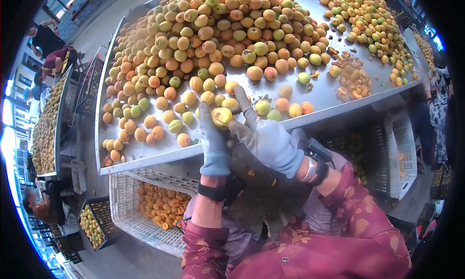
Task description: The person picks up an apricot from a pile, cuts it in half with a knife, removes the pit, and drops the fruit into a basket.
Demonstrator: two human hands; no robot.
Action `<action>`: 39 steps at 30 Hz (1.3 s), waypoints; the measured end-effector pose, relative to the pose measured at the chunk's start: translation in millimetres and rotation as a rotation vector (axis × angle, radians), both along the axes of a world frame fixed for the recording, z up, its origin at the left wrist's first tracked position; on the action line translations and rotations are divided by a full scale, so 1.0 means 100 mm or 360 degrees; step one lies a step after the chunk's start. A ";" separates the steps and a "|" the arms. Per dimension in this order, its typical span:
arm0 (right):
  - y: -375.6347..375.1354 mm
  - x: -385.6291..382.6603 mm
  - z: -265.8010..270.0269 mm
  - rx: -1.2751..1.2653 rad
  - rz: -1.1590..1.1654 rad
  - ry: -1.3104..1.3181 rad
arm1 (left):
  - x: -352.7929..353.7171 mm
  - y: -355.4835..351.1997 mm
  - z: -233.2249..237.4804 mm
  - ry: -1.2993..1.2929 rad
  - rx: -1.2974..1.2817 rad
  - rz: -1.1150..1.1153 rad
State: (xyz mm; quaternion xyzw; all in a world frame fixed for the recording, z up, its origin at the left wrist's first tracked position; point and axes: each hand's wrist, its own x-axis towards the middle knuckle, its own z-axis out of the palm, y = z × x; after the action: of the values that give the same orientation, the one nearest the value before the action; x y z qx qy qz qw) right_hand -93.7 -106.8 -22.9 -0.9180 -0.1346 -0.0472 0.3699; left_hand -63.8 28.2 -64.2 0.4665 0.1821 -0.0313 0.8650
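My left hand (213,139), in a grey-white work glove with a blue cuff, is closed on a cut apricot (222,116) just above the front edge of the metal table. The fruit's yellow flesh faces up. Close beside it is my right hand (269,136), gloved the same way, with forefinger and thumb bent toward the fruit. Something thin and dark shows between those fingers, too small to name. Whole apricots (208,97) lie right beyond my fingertips, and a few more (286,104) sit to the right of my right hand.
The metal table (334,102) carries a large apricot heap (203,37), another pile (373,22) and some apricot pieces (356,78). Below the front edge, a white crate (145,230) holds apricot halves (162,206). Another white crate (404,153) stands right. Other people (60,61) are at the left.
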 end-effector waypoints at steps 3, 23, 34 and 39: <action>0.01 0.01 -0.06 -0.0141 -0.0035 -0.0029 | 0.03 0.00 -0.08 0.0057 -0.0117 0.0011; 0.08 0.05 -0.27 -0.0138 -0.0090 -0.0287 | -0.04 0.00 0.02 0.0283 -0.0732 -0.0285; 0.09 0.04 -0.13 -0.0197 -0.0133 -0.0264 | -0.15 -0.14 0.09 -0.0178 0.0226 0.0067; 0.07 0.00 -0.10 -0.0090 -0.0166 -0.0302 | -0.21 -0.29 0.36 -0.0271 0.0369 0.0236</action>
State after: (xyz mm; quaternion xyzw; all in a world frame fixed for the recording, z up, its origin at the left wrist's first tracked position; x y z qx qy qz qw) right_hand -93.5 -99.7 -33.0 -0.9253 -0.1224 -0.1492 0.3266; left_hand -85.0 -0.7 -28.7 0.5493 0.1443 0.0936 0.8177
